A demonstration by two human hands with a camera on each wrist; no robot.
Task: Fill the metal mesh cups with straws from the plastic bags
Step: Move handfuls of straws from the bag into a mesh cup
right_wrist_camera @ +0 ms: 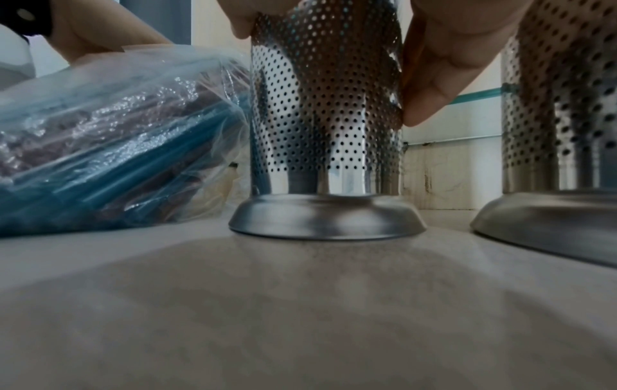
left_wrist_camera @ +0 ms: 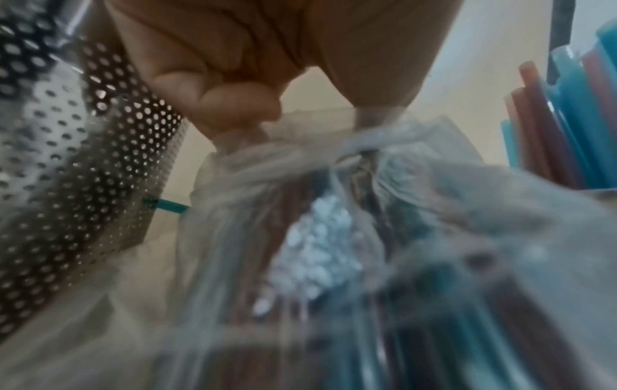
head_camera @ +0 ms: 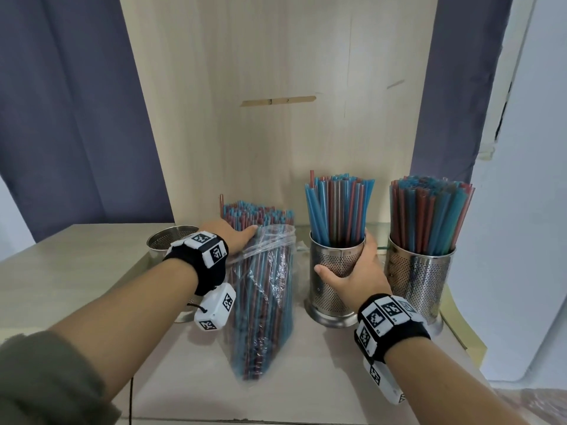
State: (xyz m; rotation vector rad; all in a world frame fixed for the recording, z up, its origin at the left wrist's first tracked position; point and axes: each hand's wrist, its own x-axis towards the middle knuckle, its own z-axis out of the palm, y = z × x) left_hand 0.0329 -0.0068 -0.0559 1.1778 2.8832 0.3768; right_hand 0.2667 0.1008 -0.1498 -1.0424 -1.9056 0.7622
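A clear plastic bag (head_camera: 264, 305) full of blue and red straws leans on the table, its open top toward the back wall. My left hand (head_camera: 236, 237) grips the bunched plastic near the bag's mouth (left_wrist_camera: 300, 155). My right hand (head_camera: 352, 271) is curled round the middle metal mesh cup (head_camera: 331, 289), which stands upright and holds blue and red straws (head_camera: 337, 207). In the right wrist view my fingers (right_wrist_camera: 434, 87) press on that cup's perforated wall (right_wrist_camera: 323, 105). An empty mesh cup (head_camera: 162, 243) stands behind my left wrist.
A third mesh cup (head_camera: 417, 274) packed with straws stands at the far right, close to the middle one. A wooden panel (head_camera: 276, 118) rises behind everything. The table's right edge (head_camera: 466, 338) lies just past the full cup.
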